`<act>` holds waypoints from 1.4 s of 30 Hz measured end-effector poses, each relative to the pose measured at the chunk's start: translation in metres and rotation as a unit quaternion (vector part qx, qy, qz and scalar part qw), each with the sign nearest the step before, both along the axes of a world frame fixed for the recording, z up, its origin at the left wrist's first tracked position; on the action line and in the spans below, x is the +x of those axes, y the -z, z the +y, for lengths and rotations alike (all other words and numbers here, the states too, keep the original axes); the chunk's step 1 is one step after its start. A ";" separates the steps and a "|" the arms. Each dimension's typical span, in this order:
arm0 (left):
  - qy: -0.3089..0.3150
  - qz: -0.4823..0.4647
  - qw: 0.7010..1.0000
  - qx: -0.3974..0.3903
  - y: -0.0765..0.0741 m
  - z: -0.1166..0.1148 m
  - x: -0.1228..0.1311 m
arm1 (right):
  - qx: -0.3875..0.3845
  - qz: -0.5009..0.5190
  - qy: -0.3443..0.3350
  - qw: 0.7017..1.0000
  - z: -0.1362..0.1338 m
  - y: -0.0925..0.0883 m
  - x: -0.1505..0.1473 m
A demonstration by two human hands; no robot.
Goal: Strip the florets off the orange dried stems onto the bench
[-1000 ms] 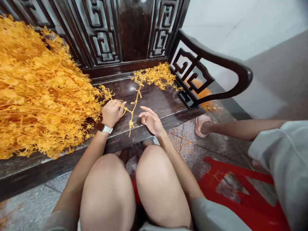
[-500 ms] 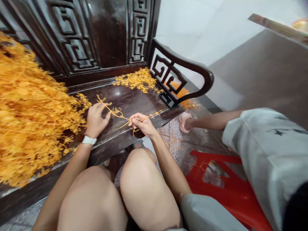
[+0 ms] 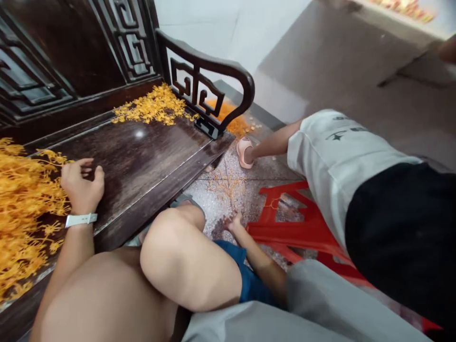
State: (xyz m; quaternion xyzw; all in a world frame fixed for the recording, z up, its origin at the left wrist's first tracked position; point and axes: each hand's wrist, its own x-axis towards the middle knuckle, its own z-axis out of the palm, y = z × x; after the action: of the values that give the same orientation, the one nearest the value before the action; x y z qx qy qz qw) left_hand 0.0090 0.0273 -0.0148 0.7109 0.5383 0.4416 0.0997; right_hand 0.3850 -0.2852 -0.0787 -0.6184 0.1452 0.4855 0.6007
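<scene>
On bench (image 3: 142,161), L hand (image 3: 81,187), fingers curled, by 1 sprig pile (image 3: 24,199); R hand (image 3: 233,222) near floor (image 3: 213,213), fingers bunched.

- Hands: 2 — left hand (image 3: 81,188), right hand (image 3: 232,222)
- Orange sprig heaps (image 3: 153,105): 3
- White wristband (image 3: 81,220): 1
- Dark carved wooden bench (image 3: 135,175): 1
- Red plastic stool (image 3: 285,231): 1
- Pink slipper (image 3: 244,153): 1
- Other person (image 3: 331,161): 1

Heap of orange dried sprigs (image 3: 24,204) on dark wooden bench (image 3: 135,166); loose cluster (image 3: 153,105) near armrest (image 3: 213,64); thin sprigs (image 3: 226,187) on floor (image 3: 203,204).

Head-worn view, looking forward and down, close above the knees (image 3: 178,251), carved wooden bench (image 3: 135,166) at left
</scene>
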 end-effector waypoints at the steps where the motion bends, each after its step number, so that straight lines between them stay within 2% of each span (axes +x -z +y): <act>1: 0.003 0.001 1.000 0.006 0.000 0.002 -0.001 | -0.028 0.005 0.010 1.000 -0.007 0.008 -0.011; 3: 0.008 0.007 0.999 0.031 -0.001 0.006 -0.001 | -0.052 0.011 0.016 0.998 -0.007 0.016 -0.023; 5: 0.008 0.037 0.997 0.068 -0.008 0.004 0.002 | -0.046 0.005 0.000 0.999 0.010 0.015 -0.023; 7: 0.027 0.098 0.991 0.084 -0.021 -0.005 0.004 | -0.017 -0.022 -0.025 0.999 0.040 0.005 -0.018; 10: 0.054 0.191 0.978 0.070 -0.053 -0.023 -0.002 | 0.065 -0.092 -0.065 0.992 0.092 -0.027 -0.017; 11: 0.053 0.214 0.973 0.063 -0.066 -0.027 -0.008 | 0.119 -0.162 -0.075 0.977 0.109 -0.041 -0.020; 13: 0.023 0.240 0.969 0.059 -0.092 -0.033 -0.027 | 0.250 -0.267 -0.095 0.926 0.137 -0.073 -0.033; 16: -0.061 0.217 0.970 0.086 -0.129 -0.040 -0.069 | 0.385 -0.331 -0.134 0.851 0.165 -0.125 -0.064; 18: -0.114 0.184 0.971 0.099 -0.143 -0.044 -0.100 | 0.443 -0.371 -0.199 0.792 0.183 -0.156 -0.094; 19: -0.136 0.171 0.971 0.095 -0.145 -0.045 -0.115 | 0.460 -0.391 -0.240 0.761 0.195 -0.168 -0.112; 21: -0.168 0.163 0.970 0.067 -0.140 -0.047 -0.138 | 0.470 -0.433 -0.339 0.691 0.224 -0.186 -0.154; 23: -0.181 0.170 0.968 0.024 -0.123 -0.050 -0.154 | 0.460 -0.494 -0.428 0.601 0.260 -0.193 -0.203; 25: -0.183 0.174 0.968 -0.011 -0.103 -0.052 -0.164 | 0.426 -0.564 -0.492 0.508 0.295 -0.193 -0.254; 28: -0.198 0.173 0.965 -0.019 -0.078 -0.053 -0.173 | 0.333 -0.644 -0.556 0.407 0.335 -0.184 -0.315; 30: -0.209 0.176 0.962 -0.016 -0.070 -0.050 -0.179 | 0.277 -0.670 -0.584 0.365 0.350 -0.177 -0.335; 32: -0.212 0.180 0.960 -0.018 -0.068 -0.046 -0.187 | 0.256 -0.678 -0.604 0.333 0.361 -0.173 -0.339; 37: -0.207 0.173 0.963 -0.023 -0.069 -0.032 -0.200 | 0.287 -0.672 -0.637 0.245 0.385 -0.184 -0.327; 39: -0.209 0.170 0.963 -0.021 -0.070 -0.029 -0.200 | 0.312 -0.666 -0.639 0.224 0.391 -0.195 -0.325; 42: -0.215 0.161 0.963 -0.021 -0.074 -0.031 -0.200 | 0.356 -0.613 -0.673 0.210 0.386 -0.209 -0.325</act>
State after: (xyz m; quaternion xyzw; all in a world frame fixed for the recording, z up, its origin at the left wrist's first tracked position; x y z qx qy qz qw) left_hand -0.1907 -0.0040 0.0596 0.6377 0.6966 0.3210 -0.0712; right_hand 0.0605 0.1009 0.1302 -0.3118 -0.9268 0.1791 0.1082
